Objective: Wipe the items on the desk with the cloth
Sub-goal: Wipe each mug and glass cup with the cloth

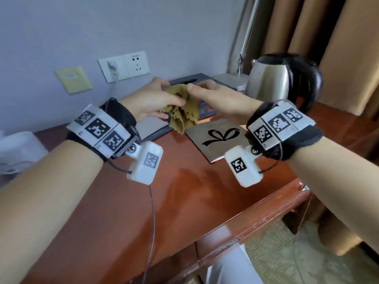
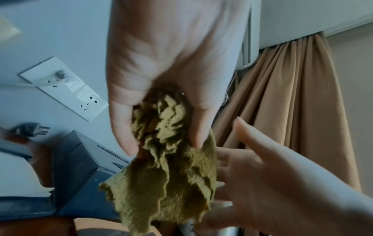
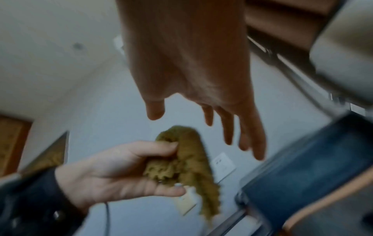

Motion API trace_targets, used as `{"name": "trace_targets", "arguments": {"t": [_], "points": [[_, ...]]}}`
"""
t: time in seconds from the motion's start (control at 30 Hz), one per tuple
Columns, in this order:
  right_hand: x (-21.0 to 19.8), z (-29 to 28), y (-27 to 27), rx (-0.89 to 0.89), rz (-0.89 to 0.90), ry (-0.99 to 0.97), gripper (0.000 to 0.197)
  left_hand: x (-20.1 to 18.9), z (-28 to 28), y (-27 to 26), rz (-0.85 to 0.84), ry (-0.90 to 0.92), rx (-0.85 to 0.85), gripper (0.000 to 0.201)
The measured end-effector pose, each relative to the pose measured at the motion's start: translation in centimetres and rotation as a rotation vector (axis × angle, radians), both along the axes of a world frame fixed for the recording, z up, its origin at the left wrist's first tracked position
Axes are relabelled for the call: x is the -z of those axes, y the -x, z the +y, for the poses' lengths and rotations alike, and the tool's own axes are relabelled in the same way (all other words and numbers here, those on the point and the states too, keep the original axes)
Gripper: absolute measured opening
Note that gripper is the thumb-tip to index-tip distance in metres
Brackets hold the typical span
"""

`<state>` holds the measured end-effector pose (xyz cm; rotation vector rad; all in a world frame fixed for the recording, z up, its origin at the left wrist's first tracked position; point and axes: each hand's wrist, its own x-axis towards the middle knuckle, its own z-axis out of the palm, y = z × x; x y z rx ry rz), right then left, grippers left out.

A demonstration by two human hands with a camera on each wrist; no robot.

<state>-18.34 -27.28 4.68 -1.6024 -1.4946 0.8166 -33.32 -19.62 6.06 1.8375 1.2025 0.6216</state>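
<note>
A crumpled olive-brown cloth (image 1: 184, 111) hangs above the back of the red-brown desk (image 1: 184, 191). My left hand (image 1: 162, 101) grips its bunched top between thumb and fingers, which the left wrist view shows with the cloth (image 2: 165, 175) trailing below the hand (image 2: 163, 79). My right hand (image 1: 215, 95) is just right of the cloth, fingers straight and spread, thumb tip at its upper edge. In the right wrist view this hand (image 3: 210, 115) is open, with a gap to the cloth (image 3: 189, 159) held by the left hand (image 3: 121, 167).
On the desk lie a card with a black bow (image 1: 219, 138), a dark tissue box (image 1: 190, 78), a dark folder with white paper (image 1: 151, 126) and a steel kettle (image 1: 272, 78) at back right. Wall sockets (image 1: 123, 66) and curtains (image 1: 328, 37) stand behind.
</note>
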Motion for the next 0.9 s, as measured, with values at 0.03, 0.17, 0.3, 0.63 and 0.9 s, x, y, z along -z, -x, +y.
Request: {"name": "trace_targets", "arguments": {"t": [0.03, 0.17, 0.3, 0.63, 0.9], "points": [[0.2, 0.2, 1.1, -0.092, 0.106, 0.092, 0.043, 0.3, -0.2, 0.4, 0.012, -0.009, 0.003, 0.073], [2.0, 1.9, 3.8, -0.225, 0.343, 0.184, 0.047, 1.7, -1.1, 1.9, 0.073, -0.024, 0.043, 0.080], [3.4, 3.7, 4.1, -0.083, 0.385, 0.134, 0.028, 2.3, -1.1, 3.6, 0.089, 0.015, 0.098, 0.084], [2.4, 6.7, 3.5, 0.086, 0.177, 0.028, 0.033, 4.7, 3.6, 8.8, 0.666, -0.140, -0.041, 0.054], [2.0, 9.8, 4.8, 0.003, -0.385, 0.163, 0.028, 7.1, 6.4, 6.9, 0.998, 0.033, 0.015, 0.102]]}}
